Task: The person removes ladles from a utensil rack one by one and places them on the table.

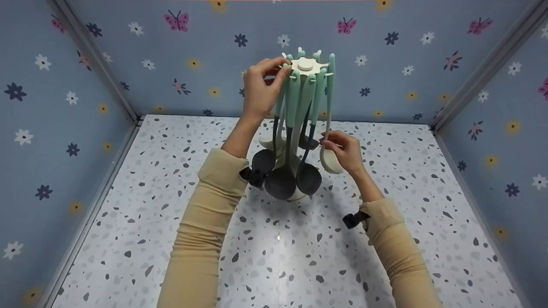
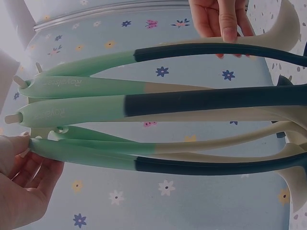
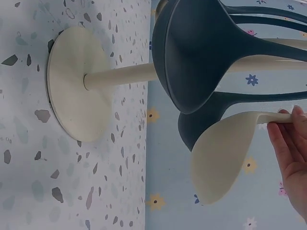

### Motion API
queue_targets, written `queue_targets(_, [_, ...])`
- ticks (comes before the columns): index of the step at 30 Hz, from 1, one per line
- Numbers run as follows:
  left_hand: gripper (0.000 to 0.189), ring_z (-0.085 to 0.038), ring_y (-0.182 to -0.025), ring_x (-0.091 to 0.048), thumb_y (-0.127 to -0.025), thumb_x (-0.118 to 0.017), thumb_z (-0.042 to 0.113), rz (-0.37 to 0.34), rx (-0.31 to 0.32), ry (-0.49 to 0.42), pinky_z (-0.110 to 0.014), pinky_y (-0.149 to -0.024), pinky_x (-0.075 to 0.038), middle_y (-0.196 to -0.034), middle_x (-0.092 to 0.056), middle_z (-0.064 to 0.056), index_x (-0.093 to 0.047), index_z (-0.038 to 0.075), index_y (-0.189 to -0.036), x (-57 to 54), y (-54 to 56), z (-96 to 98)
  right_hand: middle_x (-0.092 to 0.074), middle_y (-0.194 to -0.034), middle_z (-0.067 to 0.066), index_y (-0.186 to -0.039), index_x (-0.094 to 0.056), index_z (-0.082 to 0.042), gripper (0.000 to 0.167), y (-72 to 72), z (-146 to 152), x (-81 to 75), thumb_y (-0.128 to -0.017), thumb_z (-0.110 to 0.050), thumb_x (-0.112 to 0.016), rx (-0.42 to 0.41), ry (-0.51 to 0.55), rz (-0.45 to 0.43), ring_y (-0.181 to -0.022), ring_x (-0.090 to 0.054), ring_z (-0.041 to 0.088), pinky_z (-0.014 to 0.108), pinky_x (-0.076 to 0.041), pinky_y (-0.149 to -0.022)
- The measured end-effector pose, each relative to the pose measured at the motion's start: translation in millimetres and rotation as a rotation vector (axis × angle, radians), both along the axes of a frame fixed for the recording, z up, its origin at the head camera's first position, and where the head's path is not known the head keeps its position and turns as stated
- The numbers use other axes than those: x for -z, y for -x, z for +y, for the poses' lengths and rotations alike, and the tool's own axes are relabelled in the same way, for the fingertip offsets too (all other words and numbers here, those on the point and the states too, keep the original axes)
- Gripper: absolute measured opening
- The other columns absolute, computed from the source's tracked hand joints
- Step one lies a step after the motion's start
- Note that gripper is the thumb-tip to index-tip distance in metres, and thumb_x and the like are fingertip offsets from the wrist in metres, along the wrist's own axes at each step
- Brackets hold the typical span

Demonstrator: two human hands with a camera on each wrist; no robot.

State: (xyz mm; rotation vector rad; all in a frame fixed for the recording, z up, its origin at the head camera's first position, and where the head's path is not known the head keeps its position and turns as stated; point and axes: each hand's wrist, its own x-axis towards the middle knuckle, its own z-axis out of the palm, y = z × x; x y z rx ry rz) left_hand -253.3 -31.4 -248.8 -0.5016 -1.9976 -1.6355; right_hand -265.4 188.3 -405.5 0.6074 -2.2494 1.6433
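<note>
A cream ladle (image 1: 331, 162) with a green handle hangs at the right side of a round utensil stand (image 1: 306, 65). My right hand (image 1: 346, 149) pinches its cream shaft just above the bowl, and the right wrist view shows the ladle (image 3: 223, 155) side-on. At the stand's top left, my left hand (image 1: 262, 87) pinches the upper end of a green-handled utensil at its hook. In the left wrist view that utensil's green handle (image 2: 86, 152) runs into a dark shaft. Between the hands hang dark ladles (image 1: 281, 183) and other green-handled utensils.
The stand's round cream base (image 3: 79, 84) rests on a white speckled table (image 1: 141, 222). Behind it rises a blue wall panel (image 1: 180, 55) with flowers and butterflies. Similar side panels (image 1: 47, 137) border the table at left and right.
</note>
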Motion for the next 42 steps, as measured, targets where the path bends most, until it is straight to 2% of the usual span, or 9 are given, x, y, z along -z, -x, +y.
queue_targets(9, [0.016,-0.020,-0.082,-0.060,-0.086,-0.056,0.002,-0.008,0.006,-0.012,-0.022,-0.069,-0.050,-0.089,-0.062,-0.016,-0.064,-0.009,-0.095,1.1,0.1,-1.3,-0.062,-0.084,0.026,-0.093,-0.060,0.014,0.014,-5.2,6,-4.0,-0.080,0.008,-0.058,-0.008,-0.035,0.026,-0.078,-0.062,0.028,0.027,-0.051,-0.070])
queue_targets(19, [0.016,-0.021,-0.082,-0.060,-0.086,-0.057,0.003,-0.005,0.001,-0.005,-0.022,-0.069,-0.049,-0.089,-0.062,-0.016,-0.064,-0.009,-0.094,1.2,-0.3,-1.2,-0.061,-0.085,0.028,-0.094,-0.059,0.016,0.015,-7.9,12,-9.7,-0.081,0.010,-0.057,-0.022,0.005,-0.006,-0.079,-0.059,0.040,0.030,-0.051,-0.069])
queue_targets(26, [0.015,-0.020,-0.082,-0.060,-0.086,-0.057,0.003,-0.001,0.001,-0.012,-0.022,-0.069,-0.049,-0.088,-0.062,-0.016,-0.064,-0.009,-0.093,0.3,-0.2,-1.5,-0.061,-0.083,0.028,-0.094,-0.060,0.015,0.015,-17.2,19,-8.6,-0.080,0.009,-0.059,0.006,-0.050,-0.035,-0.077,-0.060,0.040,0.029,-0.052,-0.067])
queue_targets(29, [0.015,-0.020,-0.081,-0.060,-0.086,-0.057,0.002,0.004,-0.001,-0.013,-0.023,-0.069,-0.050,-0.088,-0.062,-0.016,-0.064,-0.009,-0.093,-0.6,-0.2,-1.8,-0.061,-0.083,0.027,-0.093,-0.060,0.015,0.015,-20.4,22,-5.4,-0.080,0.008,-0.060,0.037,-0.082,-0.051,-0.076,-0.061,0.036,0.029,-0.052,-0.066])
queue_targets(35, [0.015,-0.020,-0.081,-0.060,-0.085,-0.057,0.003,0.008,0.002,-0.003,-0.023,-0.069,-0.050,-0.088,-0.062,-0.016,-0.064,-0.009,-0.093,-0.7,-0.2,-1.4,-0.063,-0.084,0.023,-0.093,-0.061,0.012,0.017,-17.7,34,19.3,-0.080,0.001,-0.062,0.092,-0.100,-0.122,-0.074,-0.063,0.025,0.027,-0.052,-0.063])
queue_targets(42, [0.016,-0.020,-0.081,-0.060,-0.085,-0.057,0.002,0.006,0.005,0.000,-0.022,-0.068,-0.049,-0.087,-0.062,-0.016,-0.063,-0.009,-0.093,-0.6,-0.5,-0.4,-0.064,-0.082,0.020,-0.090,-0.061,0.008,0.015,-26.6,39,38.3,-0.080,-0.003,-0.064,0.136,-0.180,-0.213,-0.073,-0.063,0.027,0.025,-0.052,-0.060])
